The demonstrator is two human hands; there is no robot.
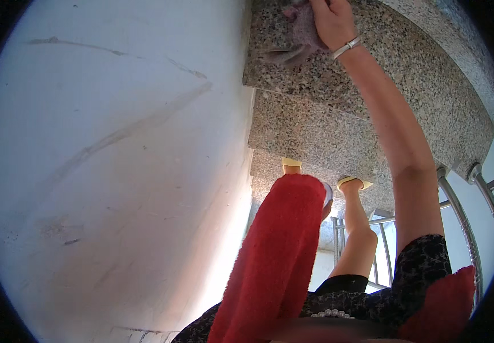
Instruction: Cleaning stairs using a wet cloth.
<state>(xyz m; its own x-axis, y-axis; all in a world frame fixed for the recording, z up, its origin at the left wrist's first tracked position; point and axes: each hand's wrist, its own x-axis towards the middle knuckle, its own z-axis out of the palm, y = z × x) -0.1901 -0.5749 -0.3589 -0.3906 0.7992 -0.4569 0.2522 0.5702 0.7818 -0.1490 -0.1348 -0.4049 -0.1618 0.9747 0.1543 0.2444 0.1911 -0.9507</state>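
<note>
At the top of the view my right hand (335, 23) grips a crumpled greyish-pink cloth (307, 28) against a speckled granite stair tread (337, 81). A trailing corner of the cloth is blurred. My right arm is stretched far forward, with a silver bracelet (346, 47) at the wrist. Only a few fingers of my left hand (327, 210) show, past the edge of a red towel (281, 231) that hangs in front of me. Those fingers are at a pale, rounded object (328, 195), mostly hidden by the towel; its kind is unclear.
A scuffed white wall (122, 171) borders the stairs on the left. Lower granite steps (311, 124) descend toward my feet in yellow shoes (356, 183). Along the right runs a metal railing (461, 214). More metal bars (382, 240) stand behind my leg.
</note>
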